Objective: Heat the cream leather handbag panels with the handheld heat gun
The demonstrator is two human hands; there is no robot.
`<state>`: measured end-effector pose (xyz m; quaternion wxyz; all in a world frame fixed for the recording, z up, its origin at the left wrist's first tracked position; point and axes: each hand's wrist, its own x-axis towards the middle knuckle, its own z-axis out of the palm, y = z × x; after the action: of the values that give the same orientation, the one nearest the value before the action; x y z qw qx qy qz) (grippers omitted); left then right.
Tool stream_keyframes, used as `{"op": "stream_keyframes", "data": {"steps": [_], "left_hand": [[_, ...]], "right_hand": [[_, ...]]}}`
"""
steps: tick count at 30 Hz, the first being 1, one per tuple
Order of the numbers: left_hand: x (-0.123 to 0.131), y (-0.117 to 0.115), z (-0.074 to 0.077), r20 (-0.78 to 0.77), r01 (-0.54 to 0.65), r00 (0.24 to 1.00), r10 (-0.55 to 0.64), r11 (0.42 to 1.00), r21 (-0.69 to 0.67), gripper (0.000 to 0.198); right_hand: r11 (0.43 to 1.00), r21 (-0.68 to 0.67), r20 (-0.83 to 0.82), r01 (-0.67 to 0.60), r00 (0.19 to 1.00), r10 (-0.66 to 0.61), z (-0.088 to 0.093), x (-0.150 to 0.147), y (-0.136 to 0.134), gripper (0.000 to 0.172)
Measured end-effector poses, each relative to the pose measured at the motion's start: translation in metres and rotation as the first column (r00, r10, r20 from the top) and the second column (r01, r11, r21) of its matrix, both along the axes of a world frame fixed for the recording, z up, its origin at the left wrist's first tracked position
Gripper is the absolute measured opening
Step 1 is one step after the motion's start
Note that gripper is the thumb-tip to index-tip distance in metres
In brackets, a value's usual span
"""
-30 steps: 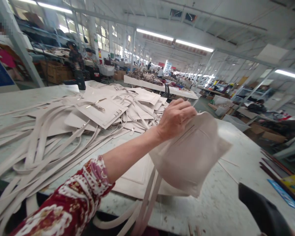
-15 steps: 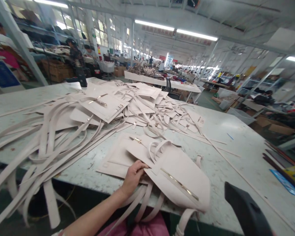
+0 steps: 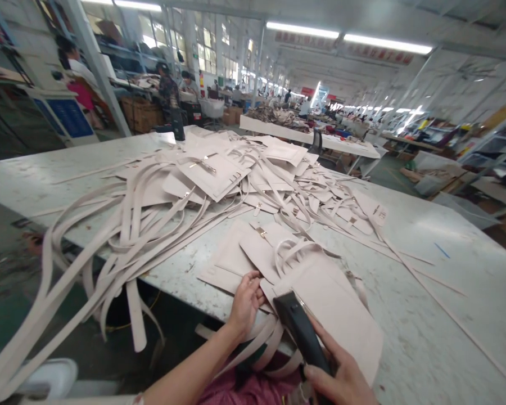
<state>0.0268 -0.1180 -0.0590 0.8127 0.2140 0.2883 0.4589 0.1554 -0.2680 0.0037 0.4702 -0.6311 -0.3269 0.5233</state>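
Note:
A beige leather bag piece (image 3: 341,304) lies at the table's front edge, overlapping another flat beige panel (image 3: 227,253) with a small gold clasp. My left hand (image 3: 248,298) has its fingers curled at the piece's left edge, partly hidden under it. In my right hand (image 3: 341,365) is a black handheld tool (image 3: 299,326) with a blunt, squared tip. It is held over the piece and covers most of the gold strip there. Looped beige straps (image 3: 295,253) rest on top, and more straps (image 3: 270,337) hang below my left hand.
A large heap of beige panels (image 3: 215,174) and straps spreads across the pale table (image 3: 438,292). Long straps (image 3: 122,270) droop over its left front edge. A thin blue strip (image 3: 442,250) lies at the right. Beyond, people sit at other worktables.
My right hand has come into view, bringing the black tool left from the table's right side to over the bag piece. The view has turned somewhat right and down.

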Motion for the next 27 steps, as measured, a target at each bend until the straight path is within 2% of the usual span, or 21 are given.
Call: {"op": "stream_keyframes", "data": {"steps": [4,8,10,13,15,16,18,20,22,25,27], "left_hand": [[-0.001,-0.001,-0.006,0.013,-0.002,1.0,0.002,0.999,-0.047,0.033],[-0.002,0.002,-0.006,0.017,-0.04,0.999,0.043,0.986,-0.16,0.042],[-0.003,0.003,-0.003,0.033,-0.035,0.999,0.041,0.985,-0.171,0.043],[-0.002,-0.002,0.004,0.002,-0.01,1.0,0.01,0.992,-0.122,0.036],[0.002,-0.014,0.008,-0.047,0.069,0.996,-0.076,0.99,-0.123,0.03],[0.005,-0.022,0.009,-0.064,0.144,0.986,-0.155,0.979,-0.144,0.03],[0.017,-0.036,0.011,-0.078,0.325,0.935,-0.346,0.923,-0.206,0.034],[0.034,-0.041,0.013,-0.128,0.397,0.892,-0.434,0.886,-0.238,0.035],[0.053,-0.031,0.016,-0.217,0.34,0.896,-0.387,0.914,-0.222,0.032],[0.075,0.0,0.024,-0.268,0.217,0.929,-0.256,0.962,-0.169,0.025],[0.079,0.012,0.027,-0.208,0.261,0.935,-0.288,0.954,-0.149,0.026]], "right_hand": [[0.99,-0.034,-0.08,-0.14,0.987,0.137,0.015,-0.007,0.032,0.081],[0.972,-0.041,-0.007,-0.23,0.973,0.23,0.034,-0.022,0.061,0.073],[0.978,-0.031,0.045,-0.205,0.978,0.206,0.04,-0.028,0.071,0.069],[0.994,0.025,0.062,-0.106,0.993,0.104,0.045,-0.026,0.075,0.069],[0.999,0.042,0.074,-0.002,0.997,-0.001,0.049,-0.015,0.066,0.072],[0.998,0.04,0.095,0.058,0.994,-0.061,0.051,-0.008,0.059,0.073],[0.979,0.022,0.161,0.202,0.966,-0.203,0.055,0.008,0.04,0.076],[0.941,-0.007,0.2,0.337,0.923,-0.329,0.058,0.023,0.015,0.078],[0.903,-0.035,0.21,0.428,0.887,-0.412,0.059,0.034,-0.011,0.083],[0.863,-0.084,0.233,0.497,0.852,-0.468,0.055,0.044,-0.049,0.093],[0.826,-0.104,0.269,0.553,0.816,-0.512,0.049,0.045,-0.07,0.099]]}}
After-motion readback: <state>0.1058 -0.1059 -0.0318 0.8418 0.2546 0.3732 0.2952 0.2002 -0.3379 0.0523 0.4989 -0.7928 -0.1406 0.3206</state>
